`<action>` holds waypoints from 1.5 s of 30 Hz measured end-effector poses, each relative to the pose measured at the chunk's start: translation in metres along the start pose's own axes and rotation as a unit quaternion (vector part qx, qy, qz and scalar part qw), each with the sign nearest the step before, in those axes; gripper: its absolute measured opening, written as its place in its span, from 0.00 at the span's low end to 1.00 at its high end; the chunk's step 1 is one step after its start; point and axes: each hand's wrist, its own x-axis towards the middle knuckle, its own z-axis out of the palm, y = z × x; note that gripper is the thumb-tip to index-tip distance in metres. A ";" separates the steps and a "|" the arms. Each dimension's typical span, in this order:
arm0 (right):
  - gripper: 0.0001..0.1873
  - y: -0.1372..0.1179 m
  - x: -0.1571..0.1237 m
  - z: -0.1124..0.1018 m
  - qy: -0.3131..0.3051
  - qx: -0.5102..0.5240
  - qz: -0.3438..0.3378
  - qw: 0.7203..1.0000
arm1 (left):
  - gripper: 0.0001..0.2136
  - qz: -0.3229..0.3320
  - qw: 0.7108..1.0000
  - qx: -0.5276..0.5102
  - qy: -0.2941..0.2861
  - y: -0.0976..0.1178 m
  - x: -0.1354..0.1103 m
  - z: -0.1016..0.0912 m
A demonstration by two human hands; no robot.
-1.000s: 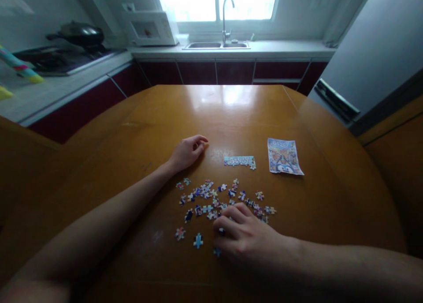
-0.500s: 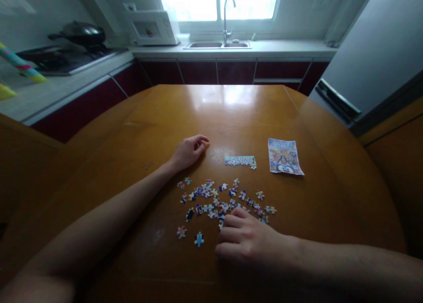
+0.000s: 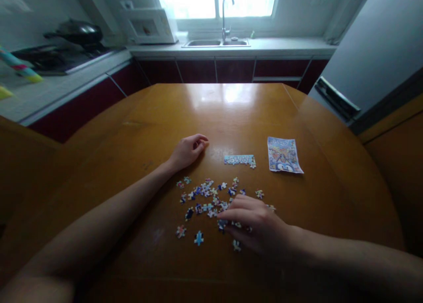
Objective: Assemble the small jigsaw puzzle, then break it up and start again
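Observation:
My left hand [image 3: 189,151] rests on the wooden table beyond the loose pieces, its fingers loosely curved and nothing seen in them. Over the right side of a spread of jigsaw pieces [image 3: 205,189] is my right hand [image 3: 254,221], with thumb and index finger apart. A bluish jigsaw piece [image 3: 221,224] lies at those fingertips; I cannot tell whether they touch it. Under the palm some pieces are hidden. A joined strip of puzzle [image 3: 238,160], pale blue with lettering, lies beyond the pile. A light blue jigsaw piece [image 3: 198,238] sits apart at the near side.
To the right of the strip lies a creased picture sheet [image 3: 284,155] with a penguin-like figure. The wooden table [image 3: 148,117] has a rounded edge. Beyond it are a sink [image 3: 216,43], a microwave [image 3: 150,26], a pan [image 3: 79,31] on the stove and a fridge [image 3: 373,56].
My right hand has shifted up and its fingers have spread from a closed curl, uncovering pieces beneath. My left hand has stayed still. The view has shifted slightly.

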 end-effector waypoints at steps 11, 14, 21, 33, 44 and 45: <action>0.11 0.008 0.010 -0.031 0.146 0.093 0.118 0.978 | 0.12 0.017 1.000 -0.007 0.007 -0.003 -0.001 0.001; 0.12 0.008 0.009 -0.029 0.153 0.098 0.109 0.977 | 0.11 0.043 0.998 0.020 0.036 0.005 -0.002 -0.004; 0.13 0.009 0.010 -0.031 0.185 0.071 0.113 0.974 | 0.05 0.193 0.973 -0.076 0.098 0.072 -0.028 -0.012; 0.26 0.021 0.008 -0.032 0.193 0.136 0.181 0.955 | 0.13 0.305 0.932 -0.193 -0.025 0.107 -0.057 0.002; 0.17 0.026 0.011 -0.044 0.237 0.098 0.194 0.947 | 0.06 0.277 0.942 -0.186 -0.038 0.106 -0.060 0.007; 0.13 0.028 0.012 -0.050 0.266 0.058 0.201 0.941 | 0.06 0.274 0.944 -0.182 -0.037 0.105 -0.060 0.007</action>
